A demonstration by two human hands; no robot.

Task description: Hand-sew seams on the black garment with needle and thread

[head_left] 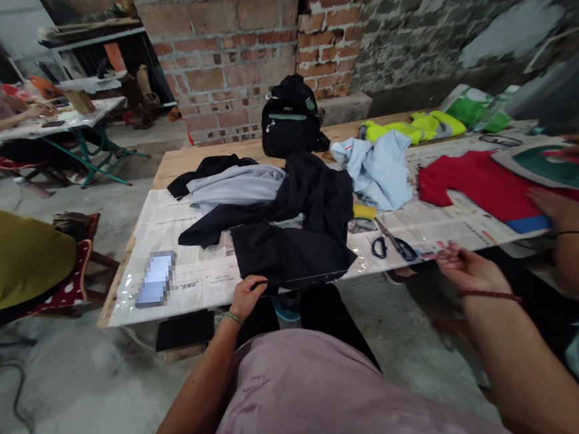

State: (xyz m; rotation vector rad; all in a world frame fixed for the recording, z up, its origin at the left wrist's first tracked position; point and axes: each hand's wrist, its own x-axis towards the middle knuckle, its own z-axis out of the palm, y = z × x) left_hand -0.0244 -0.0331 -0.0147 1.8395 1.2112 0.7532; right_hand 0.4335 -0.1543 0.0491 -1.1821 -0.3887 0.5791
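Observation:
My left hand (pixel 247 296) pinches the near left corner of a black cloth piece (pixel 292 251) at the table's front edge. A thin pale line runs along the cloth's near edge. Out to the right, apart from the cloth, my right hand (pixel 460 265) is raised with its fingers curled together; anything between them is too small to make out. Scissors (pixel 394 239) with dark handles lie on the newspaper-covered table (pixel 169 216), between the cloth and my right hand. Behind the black piece are heaped dark garments (pixel 317 188) and a grey cloth (pixel 237 186).
A phone (pixel 155 279) lies at the table's left. Light blue cloth (pixel 376 170), a yellow garment (pixel 413 127) and a black backpack (pixel 289 118) sit farther back. At right, a co-worker's hands (pixel 549 206) rest by a red garment (pixel 472 182). Other people sit at left.

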